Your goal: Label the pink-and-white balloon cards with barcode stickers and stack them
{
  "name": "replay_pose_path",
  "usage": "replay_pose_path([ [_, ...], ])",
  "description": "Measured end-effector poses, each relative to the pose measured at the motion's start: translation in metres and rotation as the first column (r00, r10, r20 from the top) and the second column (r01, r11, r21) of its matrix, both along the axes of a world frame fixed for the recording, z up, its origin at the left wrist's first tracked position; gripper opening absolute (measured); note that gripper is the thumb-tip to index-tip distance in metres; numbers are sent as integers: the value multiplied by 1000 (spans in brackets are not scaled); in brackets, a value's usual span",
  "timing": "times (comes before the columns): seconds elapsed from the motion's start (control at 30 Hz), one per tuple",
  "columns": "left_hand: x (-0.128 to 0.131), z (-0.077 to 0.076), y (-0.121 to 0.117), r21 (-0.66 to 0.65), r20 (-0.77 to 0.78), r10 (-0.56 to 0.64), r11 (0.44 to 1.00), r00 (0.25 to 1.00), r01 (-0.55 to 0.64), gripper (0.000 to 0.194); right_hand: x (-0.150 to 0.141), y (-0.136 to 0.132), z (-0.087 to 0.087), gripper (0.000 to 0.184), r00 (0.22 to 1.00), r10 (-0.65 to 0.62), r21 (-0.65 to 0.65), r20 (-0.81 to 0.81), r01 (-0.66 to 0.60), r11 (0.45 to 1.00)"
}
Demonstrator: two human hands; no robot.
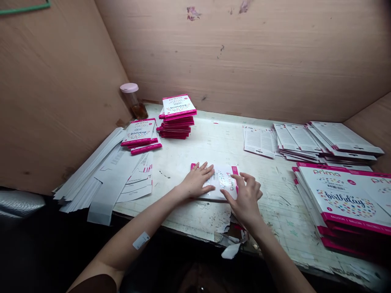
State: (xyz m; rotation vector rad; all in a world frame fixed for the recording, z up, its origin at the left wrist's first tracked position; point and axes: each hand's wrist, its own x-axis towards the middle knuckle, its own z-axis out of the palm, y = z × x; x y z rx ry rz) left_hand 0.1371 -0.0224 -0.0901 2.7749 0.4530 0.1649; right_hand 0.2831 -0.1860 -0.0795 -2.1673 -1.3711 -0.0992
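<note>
Pink-edged balloon card (221, 181) (one) — left hand (195, 182), right hand (245, 197) on it.

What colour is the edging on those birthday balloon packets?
Magenta pink: the edging on the birthday packets shows best in the head view, at lower right.

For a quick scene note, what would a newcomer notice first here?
The big pile of pink-edged Prima birthday packaging at the right of the workbench stands out most. At the centre, the left hand and right hand rest on a white Prima card. Smaller pink-edged stacks sit toward the back left.
</note>
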Motion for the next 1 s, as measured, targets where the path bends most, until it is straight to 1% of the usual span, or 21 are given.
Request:
replay_pose_path([
  [0.03, 1, 3, -3, 26, -15, 16, 1000, 1000, -16, 65, -5, -3, 7, 42, 999, 27, 43, -44, -25, 999],
  [0.07, 3, 6, -6, 41, -26, 41, 998, 999, -40, 68, -12, -6, 15, 33, 991, 90, 98, -96, -80, 992],
  [0.1, 6, 10, -9, 38, -30, 74, 997, 997, -72, 66, -21, -9, 24, 25, 971, 191, 161, -147, -167, 973],
  [0.13, 10, 14, -11, 17, -26, 109, 994, 994, -108, 63, -32, -11, 33, 18, 929, 320, 228, -186, -276, 934],
  [0.17, 16, 18, -13, -27, -12, 146, 989, 989, -147, 60, -45, -14, 41, 14, 865, 458, 284, -204, -396, 874],
  [0.2, 21, 23, -14, -88, 16, 186, 979, 983, -183, 58, -59, -15, 48, 16, 790, 579, 321, -200, -506, 801],
  [0.23, 28, 28, -14, -152, 52, 215, 967, 975, -205, 59, -73, -16, 53, 20, 722, 669, 339, -173, -595, 729],
  [0.27, 33, 32, -14, -206, 90, 240, 954, 967, -217, 59, -86, -17, 57, 26, 676, 725, 337, -132, -657, 674],
  [0.3, 39, 35, -14, -249, 129, 253, 944, 959, -216, 60, -99, -16, 60, 32, 654, 752, 326, -85, -695, 641],
  [0.33, 43, 38, -14, -281, 165, 260, 937, 951, -207, 60, -110, -15, 61, 35, 647, 761, 314, -43, -714, 626],
  [0.4, 49, 41, -15, -315, 220, 263, 931, 939, -187, 59, -126, -12, 60, 34, 661, 750, 305, 4, -715, 629],
  [0.47, 52, 42, -16, -298, 242, 265, 936, 933, -189, 58, -133, -8, 59, 28, 665, 747, 297, 10, -715, 633],
  [0.57, 53, 39, -17, -223, 233, 271, 950, 934, -220, 56, -136, -7, 58, 21, 667, 744, 289, 43, -721, 630],
  [0.7, 57, 35, -15, -177, 233, 273, 956, 934, -235, 56, -136, -16, 59, 17, 686, 708, 288, 168, -721, 630],
  [0.77, 58, 36, -12, -172, 247, 262, 959, 933, -224, 54, -139, -28, 58, 16, 676, 699, 318, 233, -732, 602],
  [0.83, 55, 37, -7, -177, 272, 253, 961, 928, -211, 50, -141, -42, 55, 15, 647, 712, 342, 273, -757, 556],
  [0.87, 52, 38, -4, -181, 286, 255, 961, 924, -209, 47, -140, -49, 54, 15, 646, 714, 370, 270, -754, 543],
  [0.9, 47, 39, -2, -184, 301, 259, 960, 918, -211, 43, -137, -53, 52, 14, 668, 704, 421, 244, -726, 543],
  [0.93, 40, 40, 0, -184, 314, 268, 958, 911, -218, 39, -130, -56, 51, 12, 702, 689, 471, 180, -676, 566],
  [0.97, 32, 40, 1, -179, 323, 273, 958, 906, -225, 34, -119, -54, 50, 10, 744, 663, 511, 77, -601, 615],
  [1.0, 23, 39, 0, -168, 328, 275, 958, 904, -231, 28, -104, -49, 49, 8, 783, 618, 527, -63, -500, 687],
])
